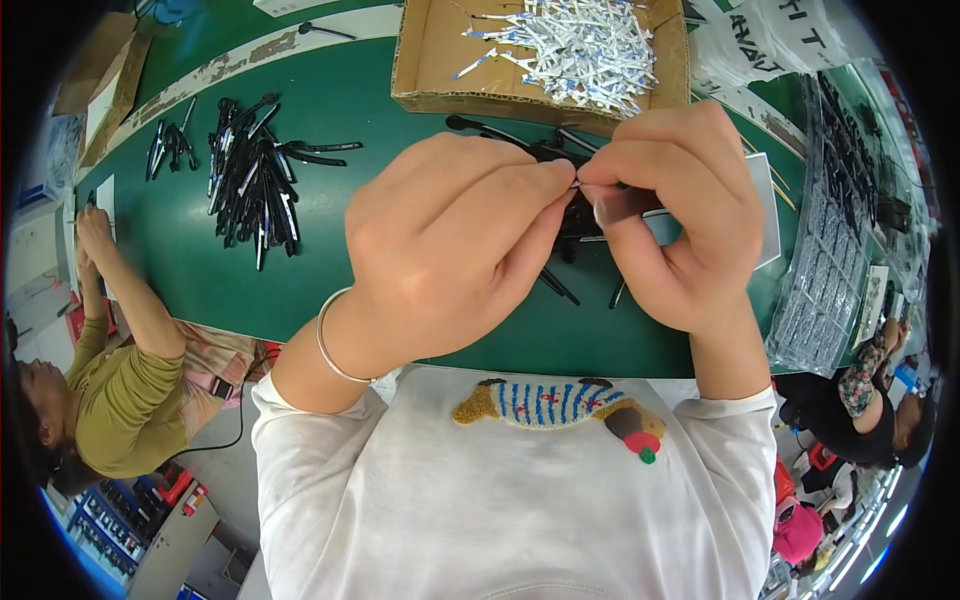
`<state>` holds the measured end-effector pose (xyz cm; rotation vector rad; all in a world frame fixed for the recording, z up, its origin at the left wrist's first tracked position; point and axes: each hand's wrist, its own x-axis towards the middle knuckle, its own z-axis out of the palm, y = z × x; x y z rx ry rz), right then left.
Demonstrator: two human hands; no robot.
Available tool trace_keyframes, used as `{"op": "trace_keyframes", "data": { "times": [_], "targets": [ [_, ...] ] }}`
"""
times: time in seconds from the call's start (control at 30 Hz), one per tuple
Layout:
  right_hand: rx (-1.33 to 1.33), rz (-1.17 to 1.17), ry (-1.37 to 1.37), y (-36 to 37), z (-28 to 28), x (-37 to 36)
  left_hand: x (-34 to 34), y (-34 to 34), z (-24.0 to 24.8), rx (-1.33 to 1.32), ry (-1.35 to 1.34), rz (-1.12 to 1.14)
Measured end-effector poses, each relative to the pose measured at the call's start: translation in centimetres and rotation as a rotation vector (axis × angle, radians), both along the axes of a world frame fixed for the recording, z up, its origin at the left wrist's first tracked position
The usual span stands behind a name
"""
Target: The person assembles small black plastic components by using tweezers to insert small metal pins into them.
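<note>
Both my hands are raised over the green table (330, 220), their fingertips meeting in a pinch. My left hand (450, 240), with a bangle at the wrist, is closed, thumb against the index finger. My right hand (690, 200) is closed the same way. Between the fingertips shows a tiny pale bit, too small to name. Beneath and behind the hands lie several slim black parts (545, 150), partly hidden by my fingers. Just beyond stands a cardboard box (500, 106) holding a heap of small white strips (590, 55) with blue marks.
A pile of slim black parts (255, 180) lies to the left, with a smaller group (172, 150) beyond it. Clear plastic trays (825, 230) and a white plastic bag (770, 40) are at the right. Co-workers sit at left (130, 395) and right (865, 410).
</note>
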<state>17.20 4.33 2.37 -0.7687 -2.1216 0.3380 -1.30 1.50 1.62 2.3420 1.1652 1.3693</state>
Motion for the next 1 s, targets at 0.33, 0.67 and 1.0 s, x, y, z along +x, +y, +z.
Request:
{"op": "trace_keyframes", "data": {
  "times": [0.33,0.67,1.0],
  "targets": [
    [0.113,0.043,0.063,-0.1,-1.0,0.1,-0.3,0.1,0.0,-0.162,-0.090,-0.051],
    [-0.999,0.038,0.399,-0.4,1.0,-0.2,-0.1,0.7,-1.1,0.083,-0.057,-0.094],
    [0.090,0.033,-0.060,-0.8,0.2,0.1,-0.4,0.3,-0.6,-0.039,-0.087,-0.101]
  ]
}}
